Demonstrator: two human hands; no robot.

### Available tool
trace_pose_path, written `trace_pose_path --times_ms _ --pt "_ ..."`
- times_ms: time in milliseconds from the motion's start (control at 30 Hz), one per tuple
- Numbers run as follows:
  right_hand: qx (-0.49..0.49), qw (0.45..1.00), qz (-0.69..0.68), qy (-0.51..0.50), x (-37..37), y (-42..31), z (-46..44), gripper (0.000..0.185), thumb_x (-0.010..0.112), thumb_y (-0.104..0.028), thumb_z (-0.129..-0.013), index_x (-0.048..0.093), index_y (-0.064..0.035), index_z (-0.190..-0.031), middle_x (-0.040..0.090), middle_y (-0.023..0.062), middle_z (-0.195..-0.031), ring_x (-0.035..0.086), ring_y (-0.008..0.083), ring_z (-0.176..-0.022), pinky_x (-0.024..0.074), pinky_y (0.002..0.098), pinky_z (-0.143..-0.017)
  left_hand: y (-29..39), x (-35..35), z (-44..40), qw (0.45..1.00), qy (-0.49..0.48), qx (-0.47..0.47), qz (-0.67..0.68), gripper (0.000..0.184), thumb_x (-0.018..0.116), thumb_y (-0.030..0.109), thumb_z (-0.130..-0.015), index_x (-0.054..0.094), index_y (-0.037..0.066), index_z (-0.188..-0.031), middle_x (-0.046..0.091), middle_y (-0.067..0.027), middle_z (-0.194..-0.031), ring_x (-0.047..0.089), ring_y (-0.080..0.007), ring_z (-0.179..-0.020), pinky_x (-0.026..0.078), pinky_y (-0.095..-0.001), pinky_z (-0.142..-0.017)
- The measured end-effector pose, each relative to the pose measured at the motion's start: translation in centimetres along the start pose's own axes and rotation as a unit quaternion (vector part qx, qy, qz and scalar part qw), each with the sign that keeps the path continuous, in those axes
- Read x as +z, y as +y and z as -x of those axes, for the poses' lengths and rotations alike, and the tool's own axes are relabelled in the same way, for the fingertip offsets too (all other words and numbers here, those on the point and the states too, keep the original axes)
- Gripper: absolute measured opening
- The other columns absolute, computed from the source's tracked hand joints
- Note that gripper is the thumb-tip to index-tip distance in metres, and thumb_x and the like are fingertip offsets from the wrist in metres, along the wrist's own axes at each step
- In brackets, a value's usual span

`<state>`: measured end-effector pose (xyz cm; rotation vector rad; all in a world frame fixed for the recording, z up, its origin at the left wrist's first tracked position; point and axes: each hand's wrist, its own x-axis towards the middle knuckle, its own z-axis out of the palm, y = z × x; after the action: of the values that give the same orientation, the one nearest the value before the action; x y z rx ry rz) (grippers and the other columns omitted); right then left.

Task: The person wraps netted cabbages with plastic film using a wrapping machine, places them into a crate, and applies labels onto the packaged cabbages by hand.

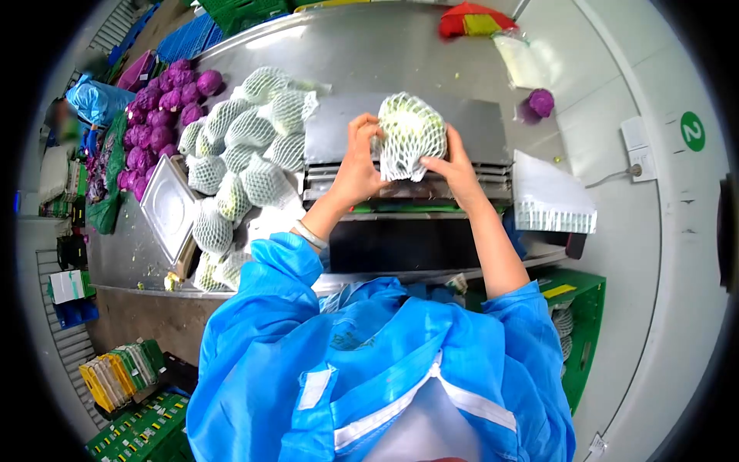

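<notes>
A pale green cabbage (414, 132) in a white foam net is held up over the metal-topped machine (339, 127) in front of me. My left hand (356, 163) grips its left side with bent fingers. On the other side, my right hand (459, 171) has its thumb on the lower edge of the net, and its other fingers are partly hidden behind the cabbage. To the left of my left hand lies a pile of netted vegetables (250, 129). A stack of white sheets or nets (550, 189) sits to the right of the machine.
Purple cabbages (158, 119) are heaped at the left of the steel table (339, 46), near a pale tray (169, 208). A single purple cabbage (541, 102) and a red and yellow bag (473, 21) are at the right. A green crate (585, 331) stands low beside me.
</notes>
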<state>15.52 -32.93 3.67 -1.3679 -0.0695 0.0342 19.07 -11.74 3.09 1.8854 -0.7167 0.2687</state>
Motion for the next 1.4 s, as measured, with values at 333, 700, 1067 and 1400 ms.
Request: trace_pose_path --times_ms 333,700,1067,1400 --pt "-0.022 0.925 0.377 0.048 -7.3 1.4 -0.5 0.073 0.070 -0.040 -0.088 0.042 -0.0004 -0.141 0.052 0.0225 -0.138 0.048 0.0359 -0.129 0.0373 0.0421 -0.108 -1.9 -3.0 -1.4 0.974 -0.151 -0.167 0.032 0.088 0.087 0.020 -0.069 0.039 0.012 -0.141 0.036 -0.0092 -0.148 0.042 -0.0295 -0.134 0.043 -0.0441 -0.105" --pt "-0.029 0.730 0.671 0.128 -9.1 5.0 4.9 0.029 0.066 -0.026 -0.090 0.065 -0.0003 -0.076 0.062 0.0085 -0.080 0.057 0.0222 -0.080 0.0431 0.0377 -0.077 -5.2 -0.6 7.9 0.927 -0.015 -0.255 -0.273 0.024 0.077 0.025 -0.079 0.070 0.003 -0.077 0.062 -0.0127 -0.078 0.057 -0.0302 -0.079 0.045 -0.0432 -0.069" --pt "-0.094 0.974 -0.203 0.026 -6.8 -7.8 1.0 0.013 0.052 -0.012 -0.100 0.053 -0.0012 -0.094 0.061 0.0095 -0.091 0.055 0.0204 -0.085 0.0443 0.0354 -0.076 2.7 -9.2 -3.7 0.789 0.103 -0.219 0.565 0.013 0.051 0.018 -0.101 0.051 0.007 -0.093 0.068 -0.0180 -0.101 0.063 -0.0346 -0.105 0.047 -0.0492 -0.093" --pt "0.083 0.972 0.199 0.093 -6.7 5.8 -8.9 0.036 0.058 -0.035 -0.097 0.055 -0.0006 -0.109 0.067 0.0151 -0.099 0.063 0.0268 -0.096 0.0466 0.0389 -0.086 -10.4 1.9 -3.6 0.879 -0.023 -0.362 0.310 0.052 0.059 0.033 -0.095 0.039 0.008 -0.136 0.051 -0.0236 -0.139 0.048 -0.0287 -0.131 0.039 -0.0357 -0.107"
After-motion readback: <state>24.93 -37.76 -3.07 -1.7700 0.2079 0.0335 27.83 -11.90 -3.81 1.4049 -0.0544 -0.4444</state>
